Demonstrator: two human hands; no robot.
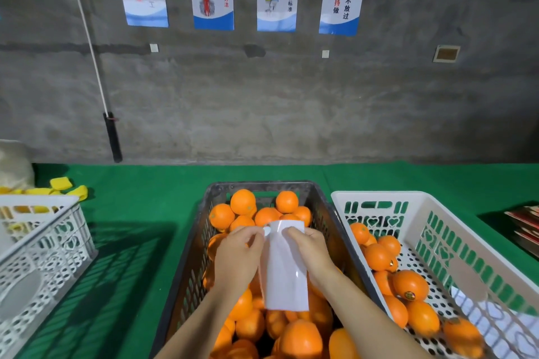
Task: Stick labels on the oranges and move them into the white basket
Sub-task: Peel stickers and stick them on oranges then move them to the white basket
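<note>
A dark crate [320,201] in the middle holds several oranges [243,201]. Above it, both my hands hold a white label backing sheet [284,277]. My left hand [237,256] pinches its upper left edge, where a small label tab sticks out. My right hand [309,251] grips its upper right edge. The white basket [455,213] at the right holds several oranges [409,284]; one shows a sticker.
A second white basket [43,245] sits at the left on the green table cover [140,213], with yellow foam pieces [61,183] behind it. A stack of red printed cartons [525,227] lies at the far right. A grey wall with posters stands behind.
</note>
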